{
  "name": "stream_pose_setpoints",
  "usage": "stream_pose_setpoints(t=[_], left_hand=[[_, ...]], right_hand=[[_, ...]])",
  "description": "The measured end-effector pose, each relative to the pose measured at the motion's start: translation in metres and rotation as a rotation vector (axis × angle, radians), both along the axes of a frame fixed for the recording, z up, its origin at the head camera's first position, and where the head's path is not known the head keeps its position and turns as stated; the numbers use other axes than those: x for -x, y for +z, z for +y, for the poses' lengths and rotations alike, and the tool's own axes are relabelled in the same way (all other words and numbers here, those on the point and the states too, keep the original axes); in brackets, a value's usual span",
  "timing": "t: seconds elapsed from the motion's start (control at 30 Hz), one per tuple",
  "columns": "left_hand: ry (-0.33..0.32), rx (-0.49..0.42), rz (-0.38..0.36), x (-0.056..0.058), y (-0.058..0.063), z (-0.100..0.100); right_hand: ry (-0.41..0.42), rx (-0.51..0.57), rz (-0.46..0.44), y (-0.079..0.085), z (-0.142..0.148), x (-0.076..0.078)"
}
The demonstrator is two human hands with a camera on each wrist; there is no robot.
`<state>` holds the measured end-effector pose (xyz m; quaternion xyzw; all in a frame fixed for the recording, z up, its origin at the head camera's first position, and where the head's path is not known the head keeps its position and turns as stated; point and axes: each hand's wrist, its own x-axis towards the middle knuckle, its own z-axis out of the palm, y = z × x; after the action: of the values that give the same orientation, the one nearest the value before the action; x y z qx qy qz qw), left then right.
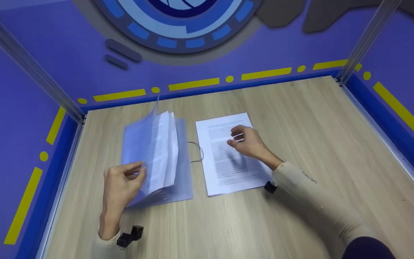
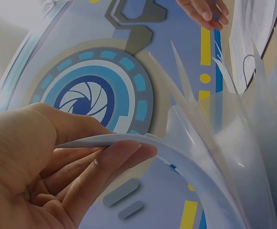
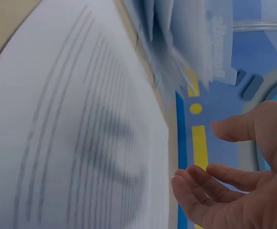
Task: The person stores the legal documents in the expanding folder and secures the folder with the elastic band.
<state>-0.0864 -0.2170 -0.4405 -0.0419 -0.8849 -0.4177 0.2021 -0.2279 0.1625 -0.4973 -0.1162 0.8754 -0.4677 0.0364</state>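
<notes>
A translucent document folder [image 1: 183,158] lies opened on the table, its clear leaves and printed sheets [image 1: 158,154] standing up and fanned. My left hand [image 1: 122,183] pinches the edge of a leaf between thumb and fingers. In the left wrist view that leaf [image 2: 196,176] bends away from the pinching left hand [image 2: 81,162]. To the right lies a stack of printed paper [image 1: 225,180]. Over this stack hovers my right hand [image 1: 248,142], fingers loosely bent and nothing in them. The right wrist view shows the same hand [image 3: 243,186] apart from the paper [image 3: 57,119].
A thin loop of cord or wire [image 1: 201,153] lies between folder and stack, partly hidden. The wooden table [image 1: 318,126] is bounded by blue-purple printed panels [image 1: 59,46] at the back and sides, with metal posts [image 1: 368,39] at the corners.
</notes>
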Motion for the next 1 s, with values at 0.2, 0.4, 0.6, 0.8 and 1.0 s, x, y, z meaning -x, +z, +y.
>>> stream_pose_setpoints(t=[0.2,0.4,0.6,0.8,1.0], left_hand=[[0.0,-0.001,0.008,0.001,-0.001,0.0],[0.004,0.001,-0.007,0.001,-0.001,0.0],[0.0,0.002,0.0,0.001,0.0,0.0],[0.001,-0.005,-0.01,0.001,0.001,0.0],[0.01,-0.007,-0.035,0.001,0.001,0.001]], right_hand=[[-0.053,-0.052,0.006,-0.01,0.025,0.001],[-0.097,-0.113,-0.022,-0.015,0.042,-0.001],[-0.11,-0.155,-0.008,-0.019,0.057,-0.002],[-0.11,-0.211,0.007,-0.025,0.07,-0.003],[-0.125,-0.237,-0.001,-0.029,0.074,-0.003]])
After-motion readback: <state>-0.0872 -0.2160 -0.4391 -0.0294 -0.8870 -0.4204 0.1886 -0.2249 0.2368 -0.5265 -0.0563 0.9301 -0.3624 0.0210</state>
